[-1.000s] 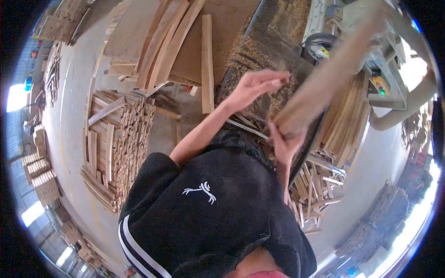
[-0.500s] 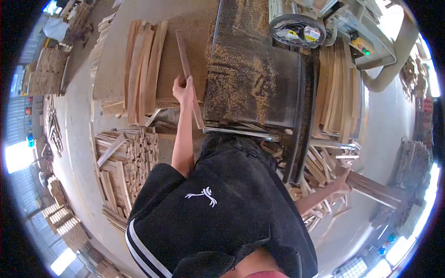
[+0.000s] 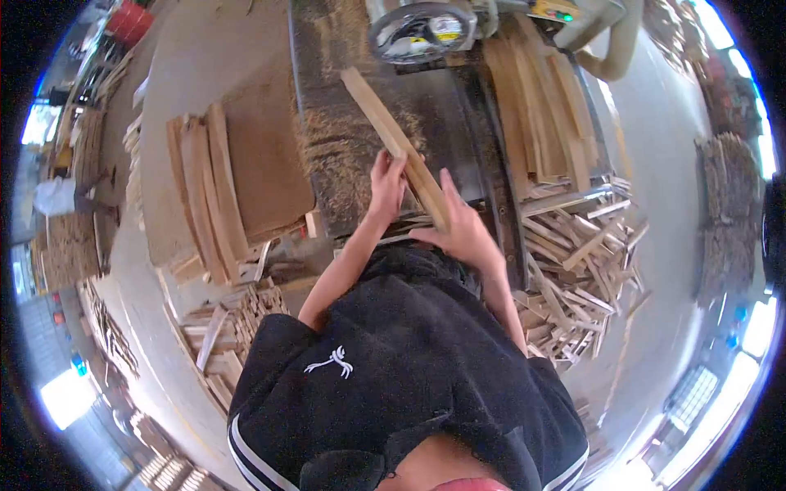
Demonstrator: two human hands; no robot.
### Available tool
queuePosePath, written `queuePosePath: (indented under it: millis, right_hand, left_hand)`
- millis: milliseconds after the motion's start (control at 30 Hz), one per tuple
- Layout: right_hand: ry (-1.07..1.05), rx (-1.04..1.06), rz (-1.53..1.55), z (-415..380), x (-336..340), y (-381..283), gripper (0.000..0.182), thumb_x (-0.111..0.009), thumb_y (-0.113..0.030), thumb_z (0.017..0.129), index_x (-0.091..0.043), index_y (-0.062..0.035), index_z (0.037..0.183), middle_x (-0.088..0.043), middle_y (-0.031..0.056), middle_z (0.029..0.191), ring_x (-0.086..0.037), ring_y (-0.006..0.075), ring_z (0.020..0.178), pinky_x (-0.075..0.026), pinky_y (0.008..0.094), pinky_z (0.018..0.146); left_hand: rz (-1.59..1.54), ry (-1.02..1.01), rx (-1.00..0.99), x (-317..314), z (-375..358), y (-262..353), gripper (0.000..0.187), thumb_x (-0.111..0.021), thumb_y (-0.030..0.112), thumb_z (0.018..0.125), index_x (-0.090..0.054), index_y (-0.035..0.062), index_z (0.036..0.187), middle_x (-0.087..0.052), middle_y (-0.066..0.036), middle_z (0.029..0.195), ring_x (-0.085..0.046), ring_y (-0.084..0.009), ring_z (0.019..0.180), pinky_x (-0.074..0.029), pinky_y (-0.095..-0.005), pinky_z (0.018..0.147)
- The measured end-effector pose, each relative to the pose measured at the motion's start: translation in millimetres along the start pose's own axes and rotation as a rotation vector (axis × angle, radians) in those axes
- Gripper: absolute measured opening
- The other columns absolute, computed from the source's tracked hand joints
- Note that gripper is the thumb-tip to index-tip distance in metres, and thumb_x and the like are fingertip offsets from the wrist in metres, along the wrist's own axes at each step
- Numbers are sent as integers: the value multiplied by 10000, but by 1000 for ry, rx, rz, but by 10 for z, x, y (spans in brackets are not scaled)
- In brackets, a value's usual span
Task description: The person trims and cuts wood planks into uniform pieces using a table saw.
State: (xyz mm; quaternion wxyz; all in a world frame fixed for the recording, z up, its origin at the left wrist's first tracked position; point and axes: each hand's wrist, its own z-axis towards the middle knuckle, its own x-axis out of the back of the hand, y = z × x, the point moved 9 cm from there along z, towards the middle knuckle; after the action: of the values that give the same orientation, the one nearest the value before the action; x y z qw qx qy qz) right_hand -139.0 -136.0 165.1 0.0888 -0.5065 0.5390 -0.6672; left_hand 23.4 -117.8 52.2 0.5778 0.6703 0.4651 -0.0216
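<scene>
A long, pale wooden strip (image 3: 385, 123) slants over the dark, sawdust-strewn machine table (image 3: 446, 102). My left hand (image 3: 387, 186) grips it near its middle, fingers curled against its left side. Around the strip's near end, my right hand (image 3: 468, 233) has its thumb on one side and its fingers extended along the other. Both hands are in front of my waist, at the table's near edge.
Several long boards (image 3: 209, 192) lie on a brown side table (image 3: 274, 168) at left. More boards (image 3: 536, 106) are stacked right of the machine. Below them is a heap of offcuts (image 3: 581, 262). A machine head (image 3: 422, 33) stands at the far side.
My left hand has brought a strip rightward from the side table over the machine table. My right hand, earlier stretched out right with a wooden piece, has come in to the strip's near end.
</scene>
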Motion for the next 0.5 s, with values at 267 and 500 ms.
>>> queuePosePath:
  millis: [267,500]
  right_hand:
    - [365,32,-316,-459,15,944,900,-688,32,839,-261,10,1630,-432,336,1537,-470,544,1367,-460,530,1110]
    - [358,136,-359,-246,-373,1506,604,-518,53,953,-412,57,1548,-315,301,1652,-335,431,1537,-421,486,1196]
  left_hand:
    - [1263,-351,-402,-632,-250,-618,780,-752,251,956,-382,-105,1544,-260,-312,1661,-288,-409,1559,-366,-506,1223]
    - [1461,-429,-517,-920,43,-937,708,-579,353,1055,-362,-98,1556,-213,-292,1695,-105,-470,1594,-214,-553,1287]
